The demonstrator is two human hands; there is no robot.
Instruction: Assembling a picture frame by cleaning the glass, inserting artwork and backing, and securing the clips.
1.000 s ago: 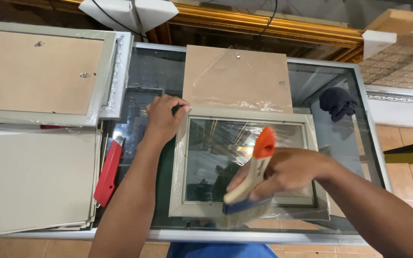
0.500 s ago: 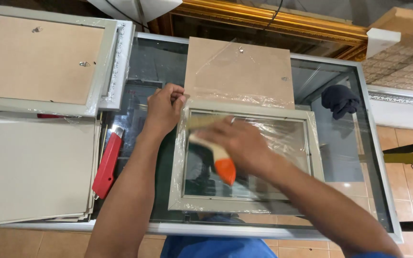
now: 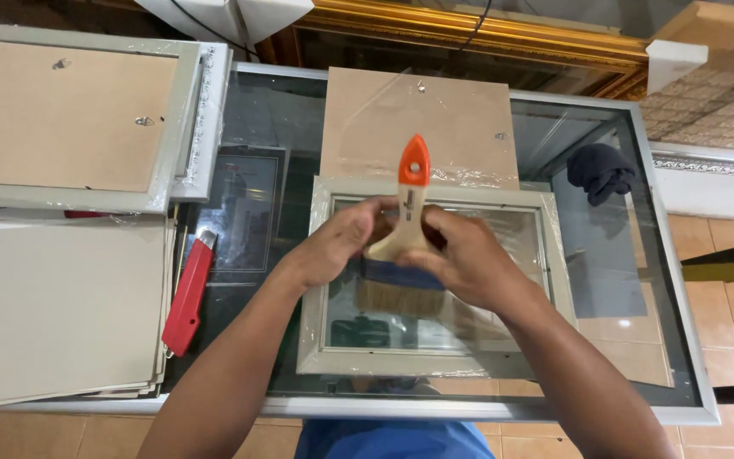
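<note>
Lying left of the grey picture frame (image 3: 435, 361), a red utility knife (image 3: 187, 296) rests on the glass tabletop (image 3: 282, 119). Over the frame's pane, the left hand (image 3: 333, 246) and right hand (image 3: 465, 263) both close around a wide paintbrush (image 3: 405, 255), bristles down, perhaps touching the glass. Behind the frame sits a brown backing board (image 3: 418, 127); right of it, a dark cloth (image 3: 601, 170).

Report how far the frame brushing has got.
Done: the grey picture frame lies flat on the glass table with its backing board set off behind it. In hand: both the left hand and right hand hold the paintbrush, bristles on the pane. Left: board not yet refitted.
</note>
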